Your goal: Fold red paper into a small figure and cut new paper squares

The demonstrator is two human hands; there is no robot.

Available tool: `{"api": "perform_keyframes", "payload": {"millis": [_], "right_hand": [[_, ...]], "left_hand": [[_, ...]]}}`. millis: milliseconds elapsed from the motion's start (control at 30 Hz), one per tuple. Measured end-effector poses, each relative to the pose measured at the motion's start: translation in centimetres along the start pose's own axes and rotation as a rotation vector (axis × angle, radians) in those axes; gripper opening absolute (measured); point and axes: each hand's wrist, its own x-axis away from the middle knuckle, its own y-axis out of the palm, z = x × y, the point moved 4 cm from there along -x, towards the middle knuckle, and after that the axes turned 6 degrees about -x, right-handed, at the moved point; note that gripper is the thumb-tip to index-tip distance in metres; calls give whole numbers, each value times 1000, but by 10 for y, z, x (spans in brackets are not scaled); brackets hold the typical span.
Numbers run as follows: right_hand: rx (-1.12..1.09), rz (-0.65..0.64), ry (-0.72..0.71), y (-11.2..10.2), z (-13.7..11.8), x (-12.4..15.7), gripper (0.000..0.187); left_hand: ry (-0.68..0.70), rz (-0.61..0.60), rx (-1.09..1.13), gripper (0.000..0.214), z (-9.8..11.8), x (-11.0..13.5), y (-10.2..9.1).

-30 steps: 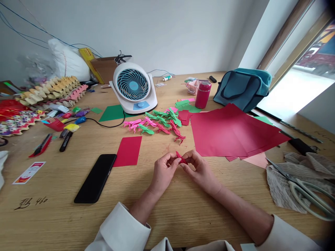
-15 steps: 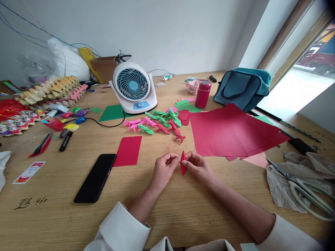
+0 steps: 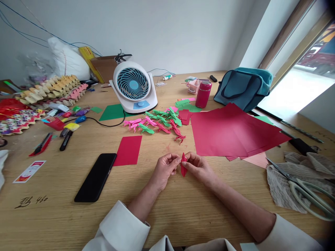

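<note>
A small folded red paper piece (image 3: 183,164) stands upright between my two hands, just above the wooden table (image 3: 183,209). My left hand (image 3: 164,170) pinches its left side with closed fingers. My right hand (image 3: 200,168) pinches its right side, fingers also closed. Beyond my hands lies a heap of finished pink, green and red folded paper figures (image 3: 157,122). A small red paper rectangle (image 3: 128,150) lies to the left of my hands.
A black phone (image 3: 96,177) lies left of the red rectangle. Large red sheets (image 3: 230,130) spread at right, scissors (image 3: 306,190) on a cloth beyond them. A white desk fan (image 3: 134,87), a red flask (image 3: 203,94) and a teal bag (image 3: 243,88) stand farther back. Markers (image 3: 65,140) and paper crafts lie at far left.
The red paper piece has turned from lying slanted between my fingers to standing upright. Both hands stay in about the same place, pinching it.
</note>
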Motion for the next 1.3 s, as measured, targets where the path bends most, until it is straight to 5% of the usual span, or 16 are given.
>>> {"api": "perform_keyframes", "payload": {"millis": [967,1300], "right_hand": [[-47,45,21,-3,9,-2,42],[-191,27,-16,0,8,-2,34]], "left_hand": [[49,85,-30,37,-9,-4,-3],[-115,-16,235,42,-10,-2,2]]}}
